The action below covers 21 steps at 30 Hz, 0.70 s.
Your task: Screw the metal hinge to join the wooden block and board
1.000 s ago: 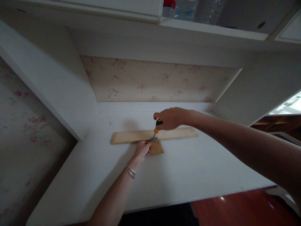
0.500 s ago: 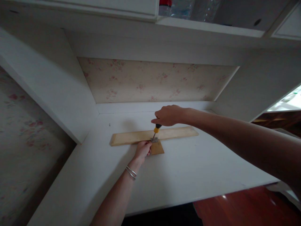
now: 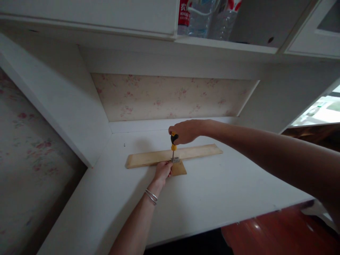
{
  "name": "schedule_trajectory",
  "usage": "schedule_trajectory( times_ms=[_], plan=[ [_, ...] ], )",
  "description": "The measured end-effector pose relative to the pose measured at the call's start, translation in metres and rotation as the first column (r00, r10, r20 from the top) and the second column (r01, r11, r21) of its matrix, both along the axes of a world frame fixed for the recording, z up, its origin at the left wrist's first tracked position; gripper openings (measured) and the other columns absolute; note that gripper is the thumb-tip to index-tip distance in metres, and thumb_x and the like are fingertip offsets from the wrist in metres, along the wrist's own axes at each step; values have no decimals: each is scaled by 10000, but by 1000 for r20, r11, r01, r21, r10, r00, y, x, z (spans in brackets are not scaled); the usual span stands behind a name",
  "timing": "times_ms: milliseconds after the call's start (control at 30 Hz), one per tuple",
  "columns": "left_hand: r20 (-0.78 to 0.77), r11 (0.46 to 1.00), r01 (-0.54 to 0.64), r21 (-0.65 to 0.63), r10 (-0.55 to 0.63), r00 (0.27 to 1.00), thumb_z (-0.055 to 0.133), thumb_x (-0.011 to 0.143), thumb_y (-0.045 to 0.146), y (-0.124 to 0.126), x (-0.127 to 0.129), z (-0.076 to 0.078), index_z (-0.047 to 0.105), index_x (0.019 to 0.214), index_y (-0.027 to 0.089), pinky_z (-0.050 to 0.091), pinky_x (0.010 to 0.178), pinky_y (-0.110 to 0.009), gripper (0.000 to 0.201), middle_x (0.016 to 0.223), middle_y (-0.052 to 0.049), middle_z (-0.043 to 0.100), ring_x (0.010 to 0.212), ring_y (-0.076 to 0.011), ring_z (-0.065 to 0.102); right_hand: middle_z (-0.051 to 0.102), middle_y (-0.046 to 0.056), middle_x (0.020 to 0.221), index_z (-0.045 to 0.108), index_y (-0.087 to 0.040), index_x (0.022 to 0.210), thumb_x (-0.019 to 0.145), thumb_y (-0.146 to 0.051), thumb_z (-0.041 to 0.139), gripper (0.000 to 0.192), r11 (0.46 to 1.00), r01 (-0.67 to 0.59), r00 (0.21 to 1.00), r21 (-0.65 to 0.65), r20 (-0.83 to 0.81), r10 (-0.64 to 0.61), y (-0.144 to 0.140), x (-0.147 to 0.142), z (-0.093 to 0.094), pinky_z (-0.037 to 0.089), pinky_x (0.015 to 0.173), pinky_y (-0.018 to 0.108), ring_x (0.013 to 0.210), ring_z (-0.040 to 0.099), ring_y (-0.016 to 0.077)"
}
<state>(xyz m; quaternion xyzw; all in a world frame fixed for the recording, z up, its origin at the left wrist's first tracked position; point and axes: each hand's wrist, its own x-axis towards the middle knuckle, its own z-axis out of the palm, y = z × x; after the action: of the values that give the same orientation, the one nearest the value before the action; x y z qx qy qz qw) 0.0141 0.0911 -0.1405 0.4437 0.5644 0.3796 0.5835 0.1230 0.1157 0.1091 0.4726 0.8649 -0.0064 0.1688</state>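
A long pale wooden board (image 3: 148, 158) lies across the white desktop. Against its near edge is a smaller wooden piece (image 3: 180, 169), and a metal hinge (image 3: 175, 159) spans the two. My right hand (image 3: 187, 131) is closed on the black and yellow handle of a screwdriver (image 3: 174, 141), whose shaft points down to the hinge's left part. My left hand (image 3: 163, 171) is pinched at the left side of the hinge and the small piece, beside the screwdriver tip. What its fingertips grip is hidden.
Above, an open shelf of the white cabinet (image 3: 92, 26) holds clear plastic bottles (image 3: 200, 21). White side panels (image 3: 53, 99) flank the desktop (image 3: 212, 198). A small dark object (image 3: 124, 145) lies at the back left. Reddish floor (image 3: 255, 233) shows past the front edge.
My right fingers have shifted on the screwdriver, showing more of its handle, and the screwdriver stands more upright. The camera view has tilted up slightly. My left hand stays by the hinge.
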Motion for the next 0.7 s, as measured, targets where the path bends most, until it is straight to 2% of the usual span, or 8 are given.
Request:
schedule_trajectory(
  times_ms=[100,167,233,333,433,500,600,700],
  plan=[
    [-5,1000,5,17,-5,1000,553,730,287,0,0,-1,557,571,146,235,375,-207,212,418,46,450,357,-68,391,675,164,897,619,-152,1078,829,-633,356,602,990,126,988,70,83,-131,-2,-4,2,439,602,366,751,636,275],
    [-4,1000,10,21,-10,1000,555,724,291,1,0,-2,559,574,145,246,380,-205,209,423,47,454,358,-68,397,668,182,925,643,-144,1035,858,-582,332,566,984,123,985,129,109,-137,-3,-5,3,439,614,372,800,634,291],
    [-3,1000,12,22,-12,1000,563,717,298,1,0,-3,560,575,143,245,383,-204,210,420,48,451,353,-66,390,668,159,966,612,-164,1106,842,-472,435,442,993,78,992,89,89,-86,-3,-5,4,437,619,343,784,637,253],
    [2,1000,13,24,-13,1000,572,713,309,0,-1,-3,573,586,137,225,381,-206,214,423,45,455,349,-64,376,678,105,929,546,-193,1204,774,-461,556,508,993,100,994,-70,54,-96,-1,-4,7,438,599,314,620,624,180],
    [7,999,12,30,-12,1000,562,713,304,-1,-1,-1,581,600,137,201,379,-208,203,421,48,441,356,-66,366,670,115,779,633,-130,1052,819,-612,415,578,978,185,978,-101,114,-173,1,-3,7,446,585,348,538,605,190],
    [6,999,10,31,-10,1000,551,716,300,-2,-1,0,569,589,142,187,378,-212,203,409,53,420,353,-68,353,659,125,708,658,-108,970,866,-582,328,587,984,170,978,-56,133,-162,1,-3,6,445,596,363,560,611,210],
    [-2,999,13,36,-13,1000,548,718,293,-2,-1,1,536,551,153,183,377,-215,218,399,53,410,348,-67,343,685,111,820,588,-147,1139,833,-436,476,435,992,103,993,-70,63,-98,2,-1,5,443,594,330,567,613,183],
    [-11,999,12,45,-11,1000,546,723,287,-2,-1,1,517,529,159,182,377,-219,234,394,53,404,348,-67,340,689,102,874,473,-175,1279,808,-475,519,560,978,147,989,-152,12,-146,2,0,6,443,557,312,512,604,163]
  ],
)
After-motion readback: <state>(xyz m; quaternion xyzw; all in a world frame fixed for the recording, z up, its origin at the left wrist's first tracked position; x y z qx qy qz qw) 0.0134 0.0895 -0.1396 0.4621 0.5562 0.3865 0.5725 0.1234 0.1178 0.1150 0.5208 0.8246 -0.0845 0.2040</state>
